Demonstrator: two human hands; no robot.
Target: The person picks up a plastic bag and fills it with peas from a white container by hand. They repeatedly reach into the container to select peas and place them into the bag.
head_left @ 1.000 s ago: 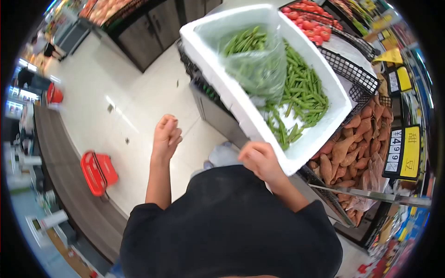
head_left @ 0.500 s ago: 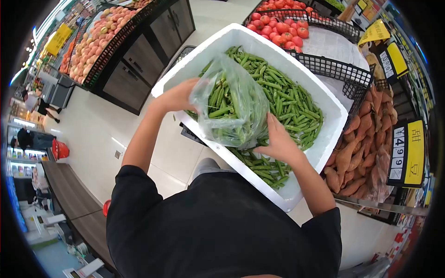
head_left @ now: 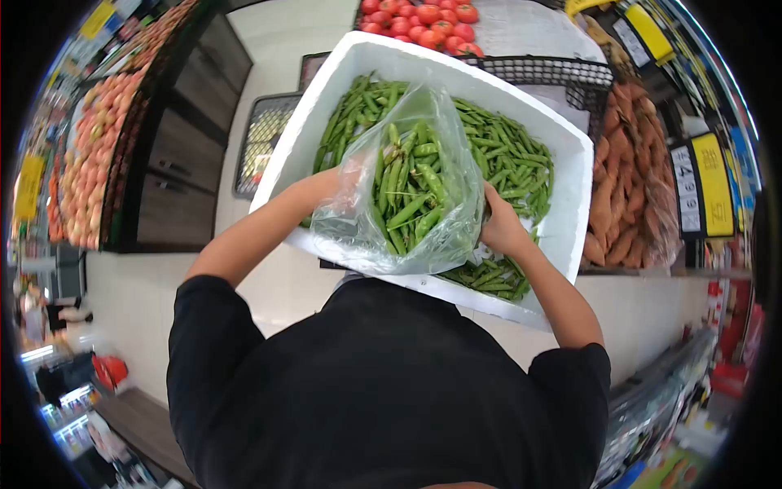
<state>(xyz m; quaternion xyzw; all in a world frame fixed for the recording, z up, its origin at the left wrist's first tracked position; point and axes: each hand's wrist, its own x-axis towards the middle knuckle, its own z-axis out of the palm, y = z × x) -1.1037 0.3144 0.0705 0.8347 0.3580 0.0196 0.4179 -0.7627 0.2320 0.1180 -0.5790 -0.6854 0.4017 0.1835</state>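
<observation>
The left hand (head_left: 346,181) and right hand (head_left: 503,224), partly curled, are gripping opposite sides of the plastic bag (head_left: 456,220). The open-mouthed bag of pods (head_left: 407,183) is sitting in the foam box (head_left: 574,204); uneven support is risking spillage, tugging is risking tearing.

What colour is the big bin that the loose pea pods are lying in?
White; the bin shows best in the head view.

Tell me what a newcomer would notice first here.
Probably the big white foam box of green pea pods, right in the middle. Over it, both bare hands hold open a clear plastic bag with more pods inside. Bright red tomatoes catch the eye just beyond the box.
</observation>
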